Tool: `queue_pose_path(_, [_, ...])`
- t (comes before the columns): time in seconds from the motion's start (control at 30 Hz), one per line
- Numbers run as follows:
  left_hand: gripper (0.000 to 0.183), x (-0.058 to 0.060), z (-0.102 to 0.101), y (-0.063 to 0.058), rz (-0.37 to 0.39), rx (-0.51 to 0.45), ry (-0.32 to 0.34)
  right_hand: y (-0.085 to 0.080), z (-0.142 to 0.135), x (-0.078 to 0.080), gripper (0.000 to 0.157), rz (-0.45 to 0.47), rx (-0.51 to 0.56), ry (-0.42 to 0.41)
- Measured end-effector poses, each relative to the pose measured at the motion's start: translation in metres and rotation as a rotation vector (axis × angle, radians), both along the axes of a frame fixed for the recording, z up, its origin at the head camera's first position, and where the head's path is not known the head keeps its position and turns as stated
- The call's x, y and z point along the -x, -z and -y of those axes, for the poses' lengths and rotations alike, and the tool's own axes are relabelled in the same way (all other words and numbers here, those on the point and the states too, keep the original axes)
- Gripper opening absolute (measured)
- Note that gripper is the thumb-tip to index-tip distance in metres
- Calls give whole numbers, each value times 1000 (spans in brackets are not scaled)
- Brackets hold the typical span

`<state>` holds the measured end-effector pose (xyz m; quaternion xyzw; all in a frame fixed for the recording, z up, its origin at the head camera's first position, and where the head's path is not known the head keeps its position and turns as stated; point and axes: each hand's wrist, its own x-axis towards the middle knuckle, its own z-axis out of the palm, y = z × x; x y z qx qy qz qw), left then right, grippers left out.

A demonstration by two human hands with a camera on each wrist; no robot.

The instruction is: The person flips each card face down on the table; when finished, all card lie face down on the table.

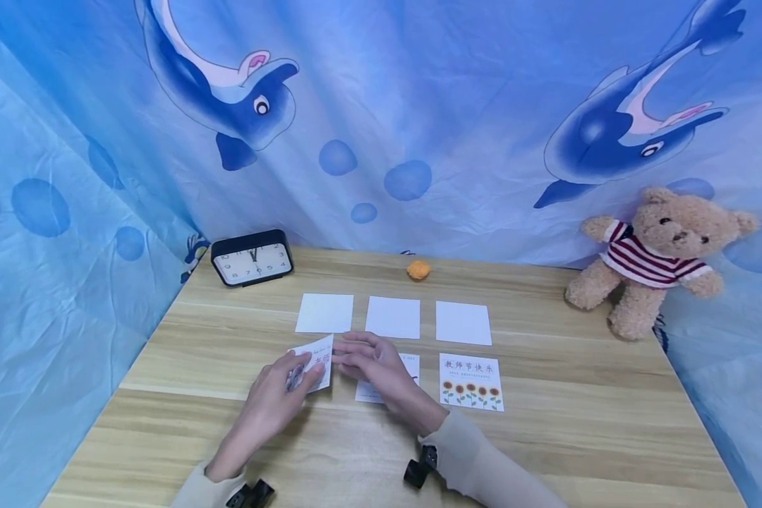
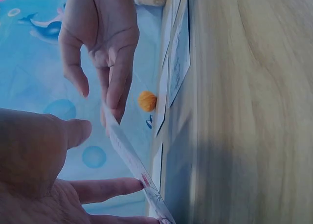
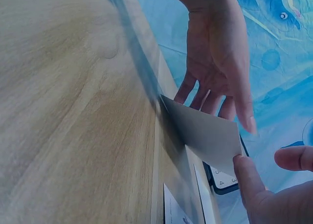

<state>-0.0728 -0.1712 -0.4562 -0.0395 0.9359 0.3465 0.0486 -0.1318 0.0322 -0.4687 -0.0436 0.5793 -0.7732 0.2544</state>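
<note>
A square printed card is tilted up off the table by my left hand, its fingers along the printed face. That hand's thumb overlaps the card in the head view but stands off it in the wrist views. My right hand reaches in from the right, and a fingertip touches the card's upper corner in the right wrist view. The blank back of the card shows there. Beneath my right forearm and hand lies another printed card, partly covered. A sunflower card lies flat to its right.
Three blank white cards lie in a row behind the printed ones. A black-framed clock stands at the back left, and a small orange ball-like object sits at the back. A teddy bear leans against the curtain at right.
</note>
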Motion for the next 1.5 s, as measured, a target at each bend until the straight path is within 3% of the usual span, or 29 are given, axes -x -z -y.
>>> queue_pose_path(0.33, [81,0,-8,-5,22,-89,19,1,6,-1,46,-52,-13,-61])
queue_pose_path(0.67, [62,-1,-11,-3,-97,-247,51,12,15,-5,41,-133,-117,-116])
queue_pose_path(0.8, [52,-3,-10,-2,-151,-318,56,14,16,-5,40,-152,-152,-104])
queue_pose_path(0.97, [39,-3,-5,1,-223,-482,40,14,16,-5,40,-182,-190,-99])
queue_pose_path(1.3, [33,-5,2,-2,-252,-754,0,9,11,-6,57,-167,-303,-36])
queue_pose_path(1.5, [33,-5,9,-5,-232,-750,-96,9,8,-2,52,-158,-344,57])
